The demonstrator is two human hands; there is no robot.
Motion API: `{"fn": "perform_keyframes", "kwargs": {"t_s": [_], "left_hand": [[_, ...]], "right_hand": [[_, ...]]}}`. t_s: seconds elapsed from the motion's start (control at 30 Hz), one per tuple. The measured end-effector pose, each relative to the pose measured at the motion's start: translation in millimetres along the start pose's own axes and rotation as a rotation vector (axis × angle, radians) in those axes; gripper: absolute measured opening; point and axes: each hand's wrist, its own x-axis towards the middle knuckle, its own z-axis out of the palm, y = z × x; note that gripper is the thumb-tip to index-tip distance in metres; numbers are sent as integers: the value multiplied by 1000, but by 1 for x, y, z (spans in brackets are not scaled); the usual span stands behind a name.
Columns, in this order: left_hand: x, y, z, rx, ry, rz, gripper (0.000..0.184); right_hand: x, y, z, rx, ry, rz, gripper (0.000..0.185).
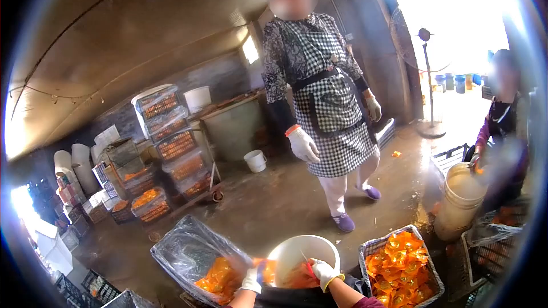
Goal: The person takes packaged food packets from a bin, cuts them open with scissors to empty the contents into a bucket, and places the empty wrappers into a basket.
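My left hand (pixel 251 281), in a white glove, is at the right edge of a plastic-lined crate (pixel 188 239) with orange packets (pixel 220 278) in it. Its fingers are blurred beside an orange item, and the grip is unclear. My right hand (pixel 324 272), gloved in white with a yellow cuff, is closed on a red-handled tool (pixel 311 270) over the white bucket (pixel 306 245). The bucket's contents are blurred. To the right of my right hand is a crate of orange packets (pixel 398 268).
A person in a checked apron (pixel 328 102) stands beyond the bucket. Another person (pixel 502 131) is at the right by a tall bucket (pixel 459 199). Stacked crates (pixel 174 142) stand at the left on a wheeled cart, with a small white bucket (pixel 255 161) nearby.
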Motion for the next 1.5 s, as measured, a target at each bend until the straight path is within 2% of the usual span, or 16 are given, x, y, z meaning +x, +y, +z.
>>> {"fn": "perform_keyframes", "kwargs": {"t_s": [0.07,0.1,0.17,0.2,0.3,0.33,0.43,0.53,0.67,0.77,0.9,1.07,1.23,1.37,1.43,1.5], "left_hand": [[-11,7,20,-203,-33,59,50],[46,0,-34,-103,-16,44,45],[72,-88,15,-379,-131,73,44],[88,-80,-9,-340,-157,63,43],[108,-74,-25,-379,-164,34,44],[107,-70,-24,-351,-179,79,44],[87,-82,-5,-537,-226,15,43],[60,-59,0,-513,-179,72,41],[45,-36,-6,-721,-231,-43,26],[18,-13,-11,-707,-233,-50,27],[43,-37,-10,-539,-182,17,34],[40,-36,-11,-588,-248,39,35],[45,-40,-9,-583,-215,17,34],[38,-30,-10,-600,-167,-35,32],[38,-32,-9,-635,-142,-26,28],[37,-29,-10,-650,-155,-55,29]], "right_hand": [[-25,-28,-20,84,33,-26,20],[-7,-49,26,443,-4,-30,18],[-20,-16,-15,990,-16,64,16],[-9,-18,-3,647,0,-35,17],[-48,-68,6,189,158,-95,21],[-20,-42,3,408,188,15,18],[22,57,-40,-124,65,-271,25],[42,95,-52,-608,153,-520,34],[34,77,-51,-596,114,-299,32],[61,121,-60,-499,15,-457,33],[47,103,-58,-124,-70,-380,37],[31,81,-56,-244,32,-261,23],[-23,-6,-25,174,260,83,24],[-5,25,-36,125,194,20,27],[-41,-31,-19,60,271,80,30],[-38,-28,-20,127,258,134,31]]}}
